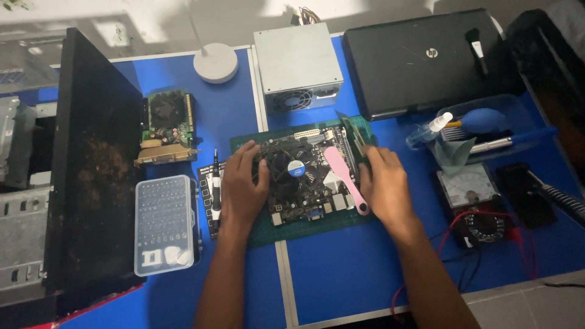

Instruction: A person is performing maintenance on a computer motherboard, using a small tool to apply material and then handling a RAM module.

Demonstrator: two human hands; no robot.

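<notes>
A green motherboard (317, 201) with a black cooler fan (291, 169) lies on a dark green mat (317, 226) in the middle of the blue table. My left hand (242, 183) rests flat on the board's left side, fingers touching the fan. My right hand (382, 183) is at the board's right edge, its fingers on a green memory stick (353, 135) standing upright there. A pink brush handle (345, 176) lies across the board between my hands.
A black computer case (91, 164) stands at the left, with a clear screwdriver bit box (164, 224) and a graphics card (167, 125) beside it. Behind are a grey power supply (298, 64) and a closed black laptop (426, 61). A multimeter (472, 198) with red leads sits at the right.
</notes>
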